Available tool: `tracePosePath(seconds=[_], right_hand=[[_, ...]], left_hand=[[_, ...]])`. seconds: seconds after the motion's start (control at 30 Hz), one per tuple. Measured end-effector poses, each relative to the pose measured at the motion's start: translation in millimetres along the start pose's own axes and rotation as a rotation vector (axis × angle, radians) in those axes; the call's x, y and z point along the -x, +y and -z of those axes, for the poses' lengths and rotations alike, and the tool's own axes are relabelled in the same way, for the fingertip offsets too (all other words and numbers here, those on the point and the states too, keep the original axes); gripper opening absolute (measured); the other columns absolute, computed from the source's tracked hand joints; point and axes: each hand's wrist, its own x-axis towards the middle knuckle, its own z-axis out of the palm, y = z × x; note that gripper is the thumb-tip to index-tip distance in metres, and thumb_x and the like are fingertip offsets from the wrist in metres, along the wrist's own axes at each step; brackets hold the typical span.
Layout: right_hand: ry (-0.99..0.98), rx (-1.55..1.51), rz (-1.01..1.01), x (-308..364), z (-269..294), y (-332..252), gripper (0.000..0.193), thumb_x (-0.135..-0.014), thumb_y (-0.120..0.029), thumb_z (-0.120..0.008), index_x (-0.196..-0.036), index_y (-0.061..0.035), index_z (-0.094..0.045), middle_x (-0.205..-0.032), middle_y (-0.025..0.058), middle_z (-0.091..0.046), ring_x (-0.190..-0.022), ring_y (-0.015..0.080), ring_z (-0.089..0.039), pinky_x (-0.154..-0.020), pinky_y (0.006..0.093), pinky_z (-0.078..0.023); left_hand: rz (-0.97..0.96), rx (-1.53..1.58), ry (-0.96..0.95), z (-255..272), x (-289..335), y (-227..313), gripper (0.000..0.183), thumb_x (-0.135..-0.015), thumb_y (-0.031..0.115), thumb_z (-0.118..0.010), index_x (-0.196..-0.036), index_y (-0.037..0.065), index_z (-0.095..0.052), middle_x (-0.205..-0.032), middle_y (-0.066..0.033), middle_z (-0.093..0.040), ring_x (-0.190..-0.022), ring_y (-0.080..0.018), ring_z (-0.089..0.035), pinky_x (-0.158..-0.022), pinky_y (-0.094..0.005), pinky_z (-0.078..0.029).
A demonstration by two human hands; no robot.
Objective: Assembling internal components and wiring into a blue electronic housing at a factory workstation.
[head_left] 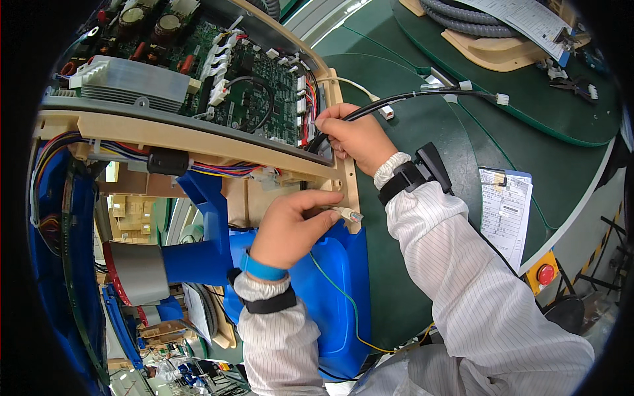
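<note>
My right hand pinches a bundle of black cables at the corner of a beige housing. From my fingers the bundle runs right, ending in white plugs. Lower down, my left hand has its thumb and forefinger closed around a pale plug, which sticks out past the thumb tip. Inside the housing is a green circuit board with a finned metal heat sink and white connectors along its right side. Another white plug on a cream cable lies right of my right hand.
Multicoloured wires with a black clamp run along the housing's front. A blue shell part sits below. On the green table are a clipboard with a sheet and grey corrugated hose. A red button stands beyond the edge.
</note>
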Motion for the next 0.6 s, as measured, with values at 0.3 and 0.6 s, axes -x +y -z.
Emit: tracePosePath(seconds=[0.3, 0.6], right_hand=[[0.024, -0.024, 0.018, -0.1, -1.5, -3.5, 0.014, -0.089, -0.016, -0.069, -0.096, -0.0070, -0.060, -0.070, -0.0048, -0.051, -0.055, 0.0041, -0.043, -0.046, 0.0220, -0.030], [0.037, 0.066, 0.079, -6.2, 0.0, 7.0, 0.017, -0.086, -0.014, -0.067, -0.099, -0.0051, -0.063, -0.070, -0.0044, -0.053, -0.056, 0.0048, -0.047, -0.047, 0.0219, -0.033]], left_hand=[[0.130, 0.138, -0.040, 7.5, -10.7, 3.2, 0.026, -0.091, 0.004, -0.069, -0.116, -0.002, -0.069, -0.100, -0.0059, -0.072, -0.087, -0.0107, -0.065, -0.079, -0.0241, -0.053], [-0.099, 0.114, 0.358, 3.7, -2.7, -22.7, 0.025, -0.094, 0.012, -0.069, -0.115, -0.002, -0.069, -0.101, -0.0086, -0.072, -0.083, -0.0139, -0.067, -0.078, -0.0256, -0.053]])
